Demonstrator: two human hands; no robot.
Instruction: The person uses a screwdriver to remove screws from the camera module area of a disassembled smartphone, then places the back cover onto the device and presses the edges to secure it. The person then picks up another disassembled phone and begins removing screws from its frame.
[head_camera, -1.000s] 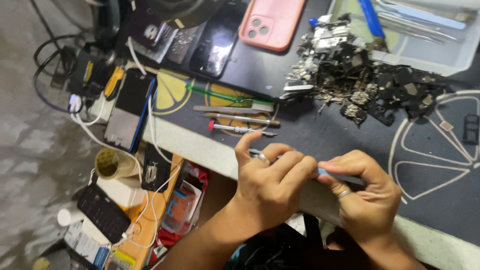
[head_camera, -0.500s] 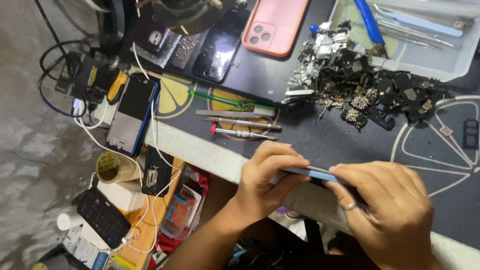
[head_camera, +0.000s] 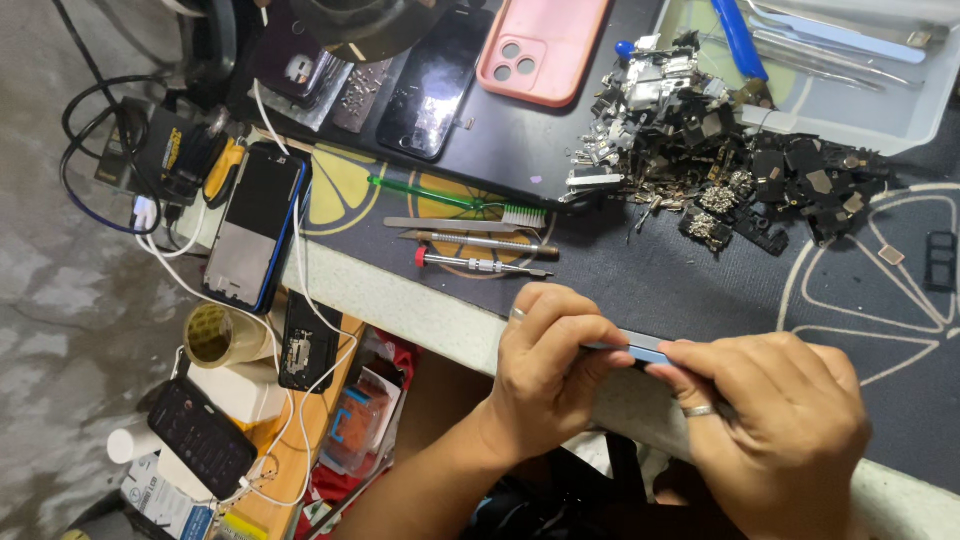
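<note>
The hands (head_camera: 690, 400) hide most of the thin blue-edged device (head_camera: 640, 352) between them.

Phone repair workshop. Desk (head_camera: 420, 300) with dark work mat (head_camera: 700, 290): heap of small salvaged phone parts (head_camera: 720, 170); pink-cased phone (head_camera: 545, 45); bare black screen panel (head_camera: 435, 85); opened phone with blue frame (head_camera: 255, 230); green brush (head_camera: 460, 200), screwdrivers (head_camera: 480, 262), white tray of tools (head_camera: 850, 60). Charging cables (head_camera: 110, 160) and tape roll (head_camera: 215, 335) at the desk's edge.

the left hand (head_camera: 545, 375) has dropped its raised finger and now pinches the blue phone (head_camera: 640, 352) edge-on with the right hand (head_camera: 775, 425).
</note>
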